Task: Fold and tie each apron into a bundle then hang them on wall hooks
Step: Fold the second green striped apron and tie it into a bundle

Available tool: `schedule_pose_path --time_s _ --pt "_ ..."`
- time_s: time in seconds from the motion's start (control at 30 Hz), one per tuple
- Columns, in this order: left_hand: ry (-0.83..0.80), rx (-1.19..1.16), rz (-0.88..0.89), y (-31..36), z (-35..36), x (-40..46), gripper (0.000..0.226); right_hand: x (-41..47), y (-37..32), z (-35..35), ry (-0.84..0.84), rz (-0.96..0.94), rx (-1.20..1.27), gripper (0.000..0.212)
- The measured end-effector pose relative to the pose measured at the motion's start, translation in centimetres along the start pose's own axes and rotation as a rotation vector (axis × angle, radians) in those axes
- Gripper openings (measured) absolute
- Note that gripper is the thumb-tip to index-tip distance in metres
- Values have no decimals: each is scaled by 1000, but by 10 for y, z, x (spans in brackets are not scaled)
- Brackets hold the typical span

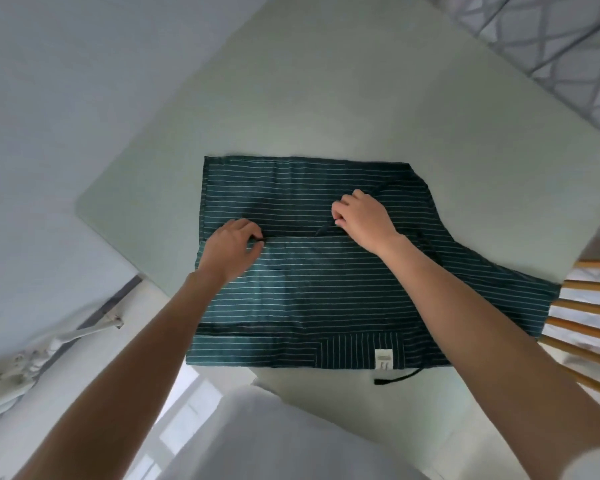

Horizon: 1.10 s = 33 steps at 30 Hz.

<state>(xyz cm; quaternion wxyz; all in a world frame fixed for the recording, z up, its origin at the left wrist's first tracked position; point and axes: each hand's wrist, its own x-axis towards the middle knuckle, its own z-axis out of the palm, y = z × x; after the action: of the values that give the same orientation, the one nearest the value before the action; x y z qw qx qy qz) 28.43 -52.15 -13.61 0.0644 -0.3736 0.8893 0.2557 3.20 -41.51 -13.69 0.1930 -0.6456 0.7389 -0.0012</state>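
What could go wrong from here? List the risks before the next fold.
1. The apron overhangs the table's right edge above the chair; a pull could drag it off.
2. A loose strap trails out at the near edge and may slip from the bundle.
3. The left hand and right hand pinch a thin strap at the fold; uneven tension could skew the fold.

Pale green table (326, 109) with rounded corners, on a whitish floor (49, 116). Right edge — wooden chair back (589, 317) with slim spindles. Upper right — a grey-and-white lattice-patterned surface (568, 39). Lower left — white metal frame (59, 341), partly visible.
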Motion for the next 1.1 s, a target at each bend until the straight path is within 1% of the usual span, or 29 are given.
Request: schedule_pose_path --time_s 0.07,0.17,0.27,0.33,0.4,0.47,0.5,0.53,0.6,0.63,0.67,0.73,0.8,0.87,0.93,0.97,1.03,1.1 --pt "11 -3 10 -1 1 4 23 13 5 -12 75 147 184 15" --pt "14 -4 6 -2 1 7 22 37 16 -36 322 378 456 16" --pt "-5 0 -2 -2 1 10 21 51 30 -51 480 479 642 17" --pt "-17 9 -8 -1 2 12 21 45 36 -52 512 508 720 20" --pt "-9 20 -26 1 5 13 22 25 38 -47 502 520 737 24" --pt "10 32 -39 4 7 13 22 -6 38 -34 440 518 701 27" --pt "18 40 -41 4 7 13 23 -25 37 -24 383 523 618 29" --pt "23 49 -41 5 7 13 23 -44 38 -12 318 542 485 33" --pt "24 65 -36 6 7 13 23 -84 40 10 207 638 214 44" --pt "23 71 -33 6 6 13 23 -100 42 18 160 700 136 48" --pt "20 79 -26 7 5 12 23 -113 43 23 125 756 113 48" --pt "21 86 -17 9 2 10 23 -127 49 28 111 803 142 40" --pt "25 79 -3 10 -1 6 22 -130 53 28 130 795 169 33" --pt "23 76 6 8 -3 2 21 -128 56 27 151 816 237 44" --pt "14 77 16 7 -5 -2 21 -126 59 25 117 849 330 50" --pt "16 72 26 7 -6 -3 21 -124 61 26 105 847 356 47" --pt "47 56 67 9 -11 -5 19 -123 62 25 126 804 348 32" --pt "133 40 114 10 -18 -5 14 -121 60 17 236 748 394 24"
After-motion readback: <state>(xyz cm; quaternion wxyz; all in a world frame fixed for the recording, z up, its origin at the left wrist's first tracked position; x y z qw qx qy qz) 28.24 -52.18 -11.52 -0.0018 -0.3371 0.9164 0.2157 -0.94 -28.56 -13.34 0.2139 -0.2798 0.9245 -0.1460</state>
